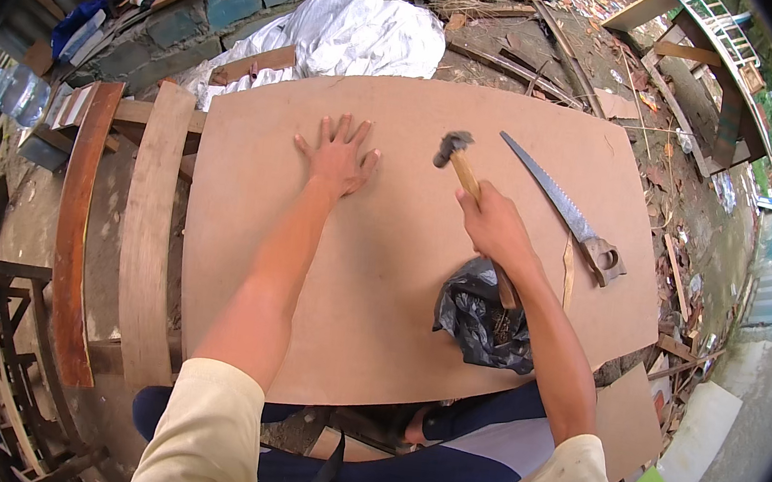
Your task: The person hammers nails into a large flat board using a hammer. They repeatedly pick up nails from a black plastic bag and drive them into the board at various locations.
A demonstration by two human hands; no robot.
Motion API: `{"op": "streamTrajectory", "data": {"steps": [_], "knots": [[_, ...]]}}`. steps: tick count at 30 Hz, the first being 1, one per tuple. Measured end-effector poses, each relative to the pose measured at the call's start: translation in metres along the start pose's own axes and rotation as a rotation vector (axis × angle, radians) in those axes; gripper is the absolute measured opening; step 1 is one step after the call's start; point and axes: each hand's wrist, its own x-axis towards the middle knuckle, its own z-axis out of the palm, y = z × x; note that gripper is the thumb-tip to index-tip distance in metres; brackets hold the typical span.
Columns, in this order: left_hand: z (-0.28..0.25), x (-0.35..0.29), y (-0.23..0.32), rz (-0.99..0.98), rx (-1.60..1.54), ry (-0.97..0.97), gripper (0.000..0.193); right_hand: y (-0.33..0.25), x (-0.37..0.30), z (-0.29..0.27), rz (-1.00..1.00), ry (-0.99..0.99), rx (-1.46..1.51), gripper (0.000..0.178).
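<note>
A large brown board [255, 217], like plywood or hardboard, lies flat before me. My left hand [340, 161] rests on its far left part, palm down, with fingers spread. My right hand [495, 223] is wrapped round the wooden handle of a hammer [466, 170]. The hammer's dark head is raised over the board, pointing away from me. Below my right wrist sits a black plastic bag [472, 318], its mouth open, with small brownish bits inside that look like nails. To the right lies a handsaw [555, 196] with a wooden grip, beside a thin wood strip [568, 273].
Wooden planks [153, 234] on a frame stand left of the board. A crumpled white sheet [371, 35] lies beyond it, near a block wall [232, 6]. Scrap wood and leaves litter the ground at the right. A wooden table [679, 51] stands at the far right.
</note>
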Motion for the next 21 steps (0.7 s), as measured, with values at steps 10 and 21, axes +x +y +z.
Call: {"op": "streamTrajectory", "data": {"steps": [10,21], "knots": [[-0.023,0.016,0.009,-0.039,0.059,-0.152,0.07,0.046,-0.099,-0.01,0.033,-0.08,0.183,0.039],[0.03,-0.115,0.013,0.126,0.011,0.094,0.082,0.072,-0.092,-0.004,-0.132,0.031,-0.069,0.038]]}}
